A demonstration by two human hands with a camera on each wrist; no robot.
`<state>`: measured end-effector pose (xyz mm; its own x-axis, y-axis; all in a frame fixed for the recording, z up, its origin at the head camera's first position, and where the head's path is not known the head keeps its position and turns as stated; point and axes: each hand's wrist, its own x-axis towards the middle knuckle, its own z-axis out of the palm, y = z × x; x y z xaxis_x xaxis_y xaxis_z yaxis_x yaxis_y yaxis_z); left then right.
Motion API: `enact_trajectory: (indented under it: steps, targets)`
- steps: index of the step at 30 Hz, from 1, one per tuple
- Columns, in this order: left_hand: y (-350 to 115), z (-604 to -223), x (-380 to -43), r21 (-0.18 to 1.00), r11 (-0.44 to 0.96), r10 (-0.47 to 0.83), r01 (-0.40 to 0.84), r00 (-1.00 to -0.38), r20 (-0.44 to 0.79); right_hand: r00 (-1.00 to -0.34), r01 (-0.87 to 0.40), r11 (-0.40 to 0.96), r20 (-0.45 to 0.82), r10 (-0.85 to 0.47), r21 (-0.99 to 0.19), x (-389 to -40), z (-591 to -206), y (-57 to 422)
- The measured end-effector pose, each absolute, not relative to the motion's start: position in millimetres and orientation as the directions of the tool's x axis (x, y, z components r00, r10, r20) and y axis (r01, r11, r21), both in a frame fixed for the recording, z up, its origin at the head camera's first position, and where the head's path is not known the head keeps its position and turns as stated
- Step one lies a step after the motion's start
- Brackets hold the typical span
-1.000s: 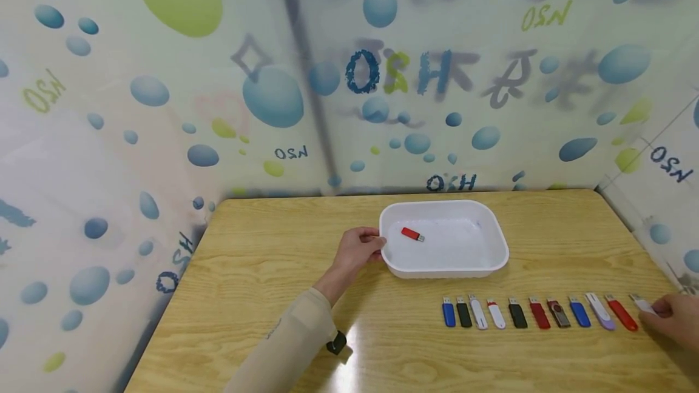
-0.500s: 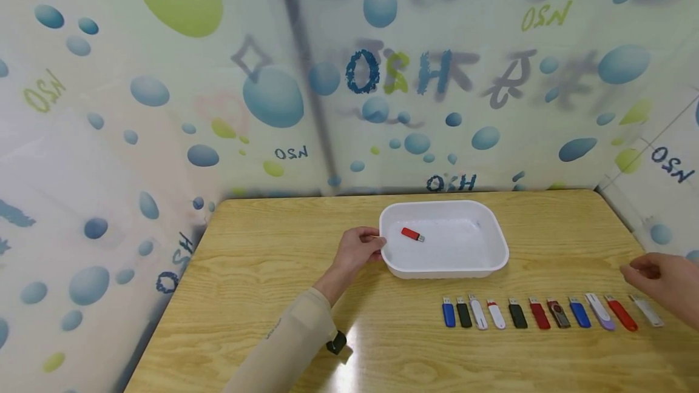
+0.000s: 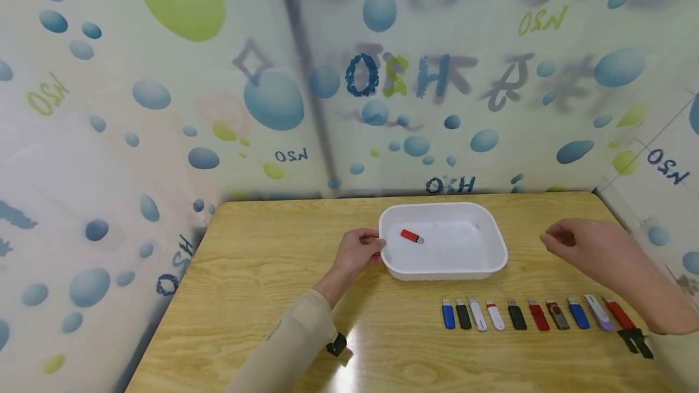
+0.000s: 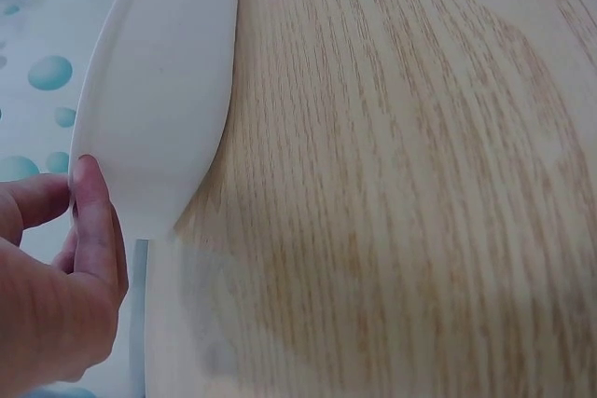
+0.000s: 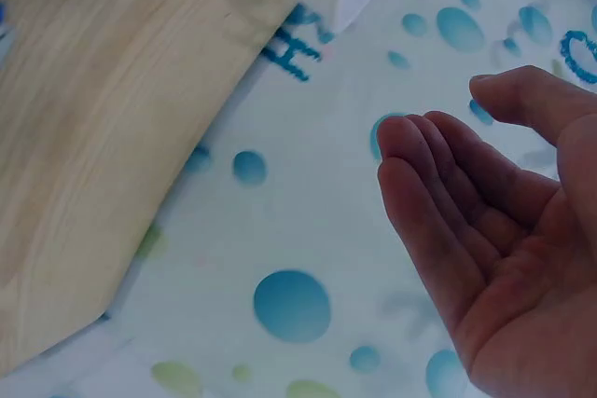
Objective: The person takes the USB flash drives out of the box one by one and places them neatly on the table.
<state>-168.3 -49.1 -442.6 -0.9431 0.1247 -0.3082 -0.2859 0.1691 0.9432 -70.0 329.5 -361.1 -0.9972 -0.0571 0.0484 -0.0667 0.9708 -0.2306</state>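
My left hand [image 3: 356, 252] pinches the left rim of a white plastic basin [image 3: 441, 275], thumb on one side and fingers on the other in the left wrist view. Inside the basin lies a red USB stick [image 3: 411, 236]. My right hand [image 3: 595, 250] hovers right of the basin, and the right wrist view shows its fingers loosely bent around nothing. Below the basin runs a row of several USB sticks, from a blue USB stick [image 3: 448, 315] at the left to a long red USB stick [image 3: 619, 313] at the right. My right forearm hides the row's far right end.
The wooden table [image 3: 262, 247] meets a patterned wall covering [image 3: 382, 150] at its back edge. A small black object [image 3: 337, 343] shows beside my left sleeve. Black strap ends [image 3: 635, 342] hang by my right wrist, over the table.
My right hand let go of the white USB stick at the row's right end, rose and moved left toward the basin. My left hand has stayed on the rim.
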Motion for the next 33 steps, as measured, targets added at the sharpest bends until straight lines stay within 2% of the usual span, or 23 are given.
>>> enact_trajectory:
  steps: [8, 13, 24, 33]
  targets:
    - [-50.1, -443.0, -168.1, 0.946, 0.160, 0.130, -0.281, -0.944, -0.302, -0.976, -0.199, 0.959, 0.126, -0.176, -0.200, -91.3, -350.0, 293.2]
    - [-50.0, -443.8, -168.2, 0.948, 0.151, 0.138, -0.279, -0.944, -0.300, -0.964, -0.253, 0.949, 0.133, -0.230, -0.188, -106.3, -344.8, 274.5]
    - [-50.7, -444.0, -169.6, 0.949, 0.161, 0.139, -0.270, -0.946, -0.292, -0.940, -0.341, 0.918, 0.084, -0.331, -0.201, -141.2, -342.1, 234.8]
    - [-50.3, -443.8, -169.4, 0.946, 0.163, 0.136, -0.281, -0.943, -0.304, -0.918, -0.394, 0.910, 0.019, -0.395, -0.130, -160.6, -349.5, 199.5]
